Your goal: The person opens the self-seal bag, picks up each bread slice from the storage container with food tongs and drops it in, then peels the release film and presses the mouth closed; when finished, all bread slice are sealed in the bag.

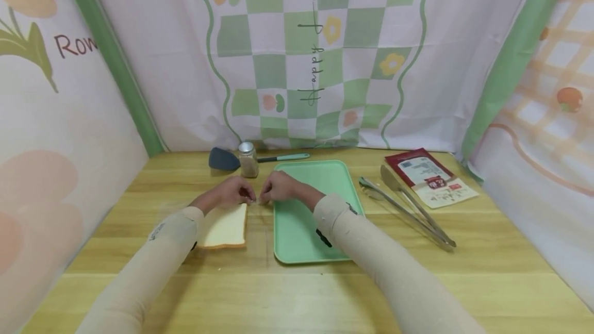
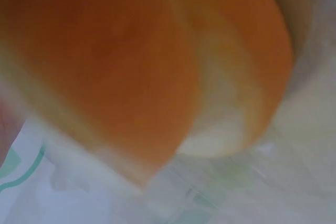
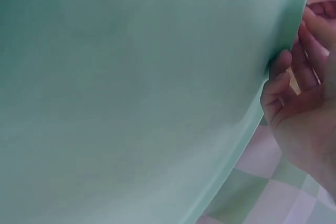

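Note:
Sliced bread point(image 1: 225, 227) lies on the table at the left, its pale cut face up and brown crust point(image 2: 121, 93) close in the left wrist view. Thin clear plastic point(image 1: 256, 201), like a bag's edge, runs between my two hands just past the bread's far right corner. My left hand point(image 1: 236, 191) pinches it at fingertip level, its forearm crossing over the bread. Facing it, my right hand point(image 1: 280, 187) pinches the plastic beside the green tray point(image 1: 306, 241). In the right wrist view that hand's curled fingers point(image 3: 281, 74) overlap the tray's rim.
Behind the hands stand a spice jar point(image 1: 248, 161) and a spatula point(image 1: 224, 159) lying flat. Metal tongs point(image 1: 408, 207) rest right of the tray, near a red and cream food packet point(image 1: 431, 178). A patterned curtain point(image 1: 320, 66) closes off the table's back.

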The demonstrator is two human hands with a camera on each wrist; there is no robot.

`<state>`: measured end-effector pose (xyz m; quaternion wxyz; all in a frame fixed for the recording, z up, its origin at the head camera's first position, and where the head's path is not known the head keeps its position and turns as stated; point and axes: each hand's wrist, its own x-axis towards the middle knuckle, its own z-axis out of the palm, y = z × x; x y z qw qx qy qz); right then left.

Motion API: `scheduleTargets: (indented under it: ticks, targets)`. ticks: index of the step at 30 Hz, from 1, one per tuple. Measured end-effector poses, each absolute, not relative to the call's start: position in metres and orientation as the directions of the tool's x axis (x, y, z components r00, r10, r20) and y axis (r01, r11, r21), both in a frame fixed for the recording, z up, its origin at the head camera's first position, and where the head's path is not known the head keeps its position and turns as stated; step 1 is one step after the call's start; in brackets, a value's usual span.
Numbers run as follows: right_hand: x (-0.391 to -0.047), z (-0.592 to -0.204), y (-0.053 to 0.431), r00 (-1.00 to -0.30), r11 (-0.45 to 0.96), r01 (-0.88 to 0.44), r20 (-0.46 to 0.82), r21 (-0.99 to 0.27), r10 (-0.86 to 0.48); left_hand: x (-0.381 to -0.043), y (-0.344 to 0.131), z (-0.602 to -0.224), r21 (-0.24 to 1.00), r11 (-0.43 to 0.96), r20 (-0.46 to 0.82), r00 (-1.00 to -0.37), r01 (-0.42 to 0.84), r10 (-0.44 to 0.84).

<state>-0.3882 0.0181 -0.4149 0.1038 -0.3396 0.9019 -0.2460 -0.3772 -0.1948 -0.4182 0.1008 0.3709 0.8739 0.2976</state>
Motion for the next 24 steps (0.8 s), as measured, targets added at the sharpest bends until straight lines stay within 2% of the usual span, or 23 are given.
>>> scheduleTargets:
  ticks: [4,11,16,24]
  targets:
    - [-0.383,-0.414,0.014,-0.776,0.674,-0.561,0.024,-0.481,-0.63,-0.377,-0.196,-0.419,0.612,0.543,0.04,-0.708,0.575,0.705]
    - [-0.38,-0.412,0.012,-0.825,0.72,-0.502,0.016,-0.479,-0.565,-0.378,-0.195,-0.42,0.619,0.534,0.05,-0.708,0.576,0.705]
    - [-0.38,-0.412,0.016,-0.819,0.709,-0.517,0.037,-0.48,-0.572,-0.378,-0.189,-0.422,0.611,0.546,0.055,-0.718,0.573,0.694]
    - [-0.381,-0.414,0.019,-0.788,0.649,-0.524,0.027,-0.551,-0.614,-0.375,-0.186,-0.419,0.629,0.565,0.019,-0.737,0.534,0.675]
